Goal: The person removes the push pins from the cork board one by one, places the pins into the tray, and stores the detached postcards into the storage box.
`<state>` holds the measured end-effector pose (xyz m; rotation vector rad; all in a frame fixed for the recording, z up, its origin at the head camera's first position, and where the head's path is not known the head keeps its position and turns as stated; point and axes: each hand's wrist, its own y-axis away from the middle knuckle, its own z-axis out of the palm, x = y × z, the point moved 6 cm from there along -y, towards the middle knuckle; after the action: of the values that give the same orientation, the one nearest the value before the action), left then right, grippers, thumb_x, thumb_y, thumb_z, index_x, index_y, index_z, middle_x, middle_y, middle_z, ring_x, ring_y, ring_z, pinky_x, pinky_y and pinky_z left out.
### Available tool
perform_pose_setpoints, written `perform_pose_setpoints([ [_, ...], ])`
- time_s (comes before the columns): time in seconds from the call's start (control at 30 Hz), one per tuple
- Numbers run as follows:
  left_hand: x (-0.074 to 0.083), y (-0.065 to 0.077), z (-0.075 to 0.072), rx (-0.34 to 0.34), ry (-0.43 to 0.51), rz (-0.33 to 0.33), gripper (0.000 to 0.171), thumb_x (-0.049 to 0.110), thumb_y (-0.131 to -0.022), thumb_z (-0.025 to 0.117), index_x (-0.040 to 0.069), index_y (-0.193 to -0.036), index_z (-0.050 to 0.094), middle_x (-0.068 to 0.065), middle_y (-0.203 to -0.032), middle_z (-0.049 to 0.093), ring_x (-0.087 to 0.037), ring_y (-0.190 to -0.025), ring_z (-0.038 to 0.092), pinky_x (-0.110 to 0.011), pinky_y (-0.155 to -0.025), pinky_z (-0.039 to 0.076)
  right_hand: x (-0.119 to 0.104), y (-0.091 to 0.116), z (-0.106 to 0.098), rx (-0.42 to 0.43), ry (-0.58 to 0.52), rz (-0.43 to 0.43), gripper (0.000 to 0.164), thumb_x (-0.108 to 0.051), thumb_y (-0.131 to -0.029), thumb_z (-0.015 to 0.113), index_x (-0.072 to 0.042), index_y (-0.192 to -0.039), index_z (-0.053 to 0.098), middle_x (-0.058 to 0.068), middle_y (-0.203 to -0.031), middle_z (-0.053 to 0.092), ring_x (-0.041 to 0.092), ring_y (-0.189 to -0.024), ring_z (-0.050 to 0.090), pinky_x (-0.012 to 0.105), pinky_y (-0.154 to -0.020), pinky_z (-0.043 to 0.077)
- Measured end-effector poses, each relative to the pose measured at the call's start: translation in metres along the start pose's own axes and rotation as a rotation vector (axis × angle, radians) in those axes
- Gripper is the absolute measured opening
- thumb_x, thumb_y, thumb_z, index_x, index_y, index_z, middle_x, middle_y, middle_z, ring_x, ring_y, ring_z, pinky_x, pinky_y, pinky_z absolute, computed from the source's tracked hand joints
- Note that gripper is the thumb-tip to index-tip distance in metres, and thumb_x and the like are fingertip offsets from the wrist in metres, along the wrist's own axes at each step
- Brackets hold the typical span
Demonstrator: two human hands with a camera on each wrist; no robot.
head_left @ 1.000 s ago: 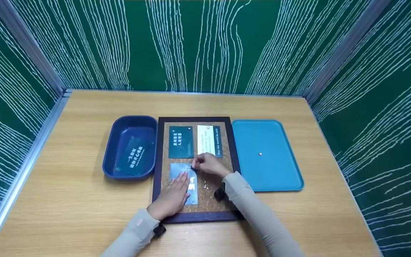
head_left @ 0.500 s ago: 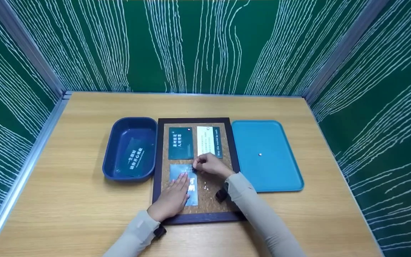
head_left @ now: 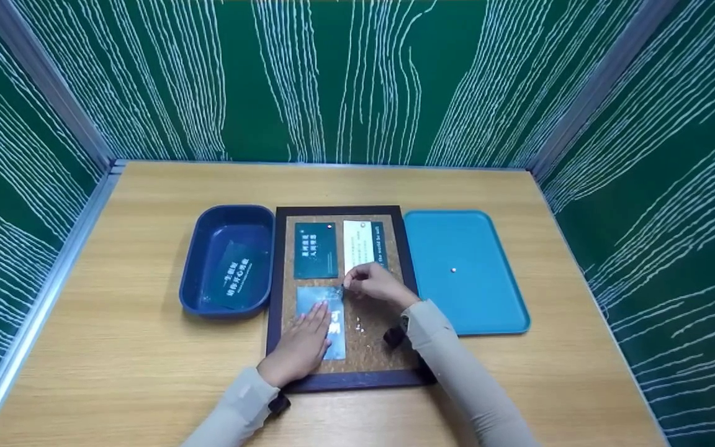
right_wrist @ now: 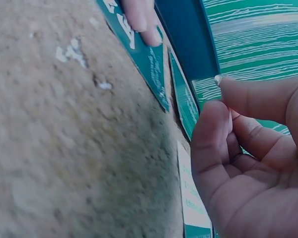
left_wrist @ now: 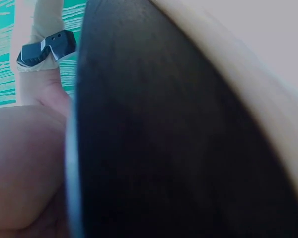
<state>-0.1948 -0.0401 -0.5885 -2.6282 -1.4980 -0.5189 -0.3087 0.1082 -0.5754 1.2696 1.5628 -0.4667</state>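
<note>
My left hand (head_left: 300, 341) lies flat on a light-blue card (head_left: 336, 347) in the lower left part of a cork board (head_left: 370, 360), fingers straight. By that card's top right corner, my right hand (head_left: 375, 284) has thumb and forefinger close together in a pinch. A tiny shiny push pin (right_wrist: 218, 79) shows at those fingertips in the right wrist view. Above lie a dark green card (head_left: 315, 251) and a white-and-green card (head_left: 359, 245), each with a small round pin at its top right. A dark, blurred surface fills most of the left wrist view.
Left of the board stands a deep blue bin (head_left: 188, 273) with a green card (head_left: 236, 273) inside. A flat turquoise tray (head_left: 475, 298) with a single pin (head_left: 454, 270) sits to the right. Several small clear bits (head_left: 359, 324) lie on the cork. Green patterned panels enclose the table.
My right hand has shifted slightly right and up from the blue card's top edge to just beyond its corner. My left hand stays pressed on the card.
</note>
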Motion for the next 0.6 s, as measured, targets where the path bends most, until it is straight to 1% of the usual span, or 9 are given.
perform_pose_setpoints([
  [0.1,0.001,0.000,0.000,0.013,-0.007,0.009,0.056,0.026,-0.102,0.042,-0.004,-0.148,0.029,-0.019,-0.157,0.024,-0.033,-0.146,0.023,-0.050,-0.117,0.025,0.002,0.002,-0.006,0.010,-0.002,0.017,0.010,-0.011,-0.091,0.060,-0.008,-0.085,0.067,0.000,-0.082,0.063,0.013,-0.073,0.058,0.026,-0.067,0.052],
  [0.23,0.001,0.000,0.000,0.030,-0.021,0.024,0.056,0.023,-0.101,0.044,-0.006,-0.147,0.031,-0.021,-0.156,0.027,-0.034,-0.145,0.025,-0.050,-0.116,0.028,0.002,0.005,-0.015,0.028,0.010,0.028,0.009,-0.012,-0.091,0.061,-0.008,-0.087,0.068,0.001,-0.086,0.064,0.017,-0.076,0.060,0.027,-0.069,0.051],
  [0.3,0.001,0.000,0.000,0.031,-0.023,0.025,0.055,0.023,-0.101,0.044,-0.006,-0.147,0.032,-0.021,-0.156,0.027,-0.034,-0.145,0.026,-0.050,-0.116,0.028,0.004,0.007,-0.021,0.045,0.022,0.044,0.009,-0.013,-0.090,0.061,-0.009,-0.089,0.069,0.002,-0.088,0.064,0.018,-0.078,0.060,0.028,-0.070,0.051],
  [0.43,0.001,0.001,0.001,0.024,-0.014,0.021,0.056,0.024,-0.101,0.044,-0.005,-0.147,0.031,-0.020,-0.157,0.025,-0.034,-0.145,0.024,-0.051,-0.116,0.027,0.008,0.013,-0.035,0.089,0.009,0.076,0.008,-0.013,-0.089,0.062,-0.012,-0.091,0.070,0.004,-0.094,0.065,0.019,-0.082,0.060,0.031,-0.073,0.051],
  [0.6,0.000,0.000,0.002,0.008,-0.003,0.011,0.056,0.026,-0.102,0.041,-0.003,-0.149,0.028,-0.019,-0.158,0.021,-0.033,-0.147,0.021,-0.049,-0.118,0.024,0.012,0.018,-0.054,0.128,-0.042,0.059,0.012,-0.007,-0.089,0.058,-0.007,-0.092,0.069,0.007,-0.098,0.066,0.019,-0.081,0.060,0.032,-0.075,0.054],
])
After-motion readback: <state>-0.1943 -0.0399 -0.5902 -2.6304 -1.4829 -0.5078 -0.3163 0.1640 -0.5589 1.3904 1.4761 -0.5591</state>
